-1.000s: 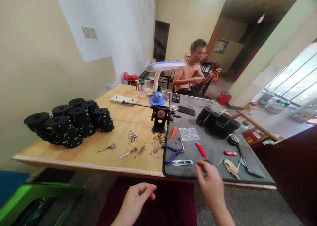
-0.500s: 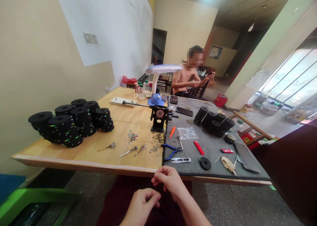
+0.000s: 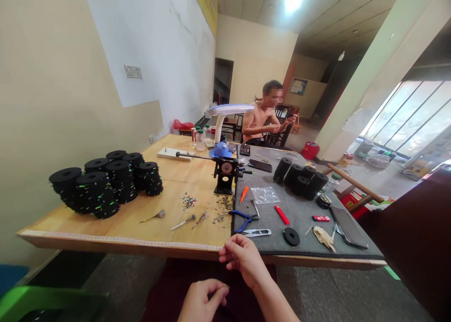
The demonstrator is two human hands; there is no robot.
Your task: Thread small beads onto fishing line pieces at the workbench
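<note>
My left hand (image 3: 206, 299) hovers low in front of the table edge, thumb and forefinger pinched together. Above and right of it, my right hand (image 3: 243, 260) is at the table's front edge, its thumb and forefinger also pressed together. Whatever lies between the fingertips of either hand is too fine to make out. Just beyond my right hand lie silver thread snips (image 3: 259, 232) and blue-handled pliers (image 3: 243, 220). A flat black foam spool (image 3: 291, 236) rests on the grey mat (image 3: 271, 247) to its right.
Stacked black foam spools (image 3: 93, 190) stand at the left, more spools (image 3: 299, 177) at the right. A black winding device (image 3: 224, 174) and desk lamp (image 3: 221, 149) stand mid-table. Coloured beads (image 3: 189, 201) lie scattered. A person (image 3: 259, 120) sits beyond the table.
The view has tilted up slightly, so the table sits lower in the picture. My hands stay pinched, the right one shifted slightly rightward.
</note>
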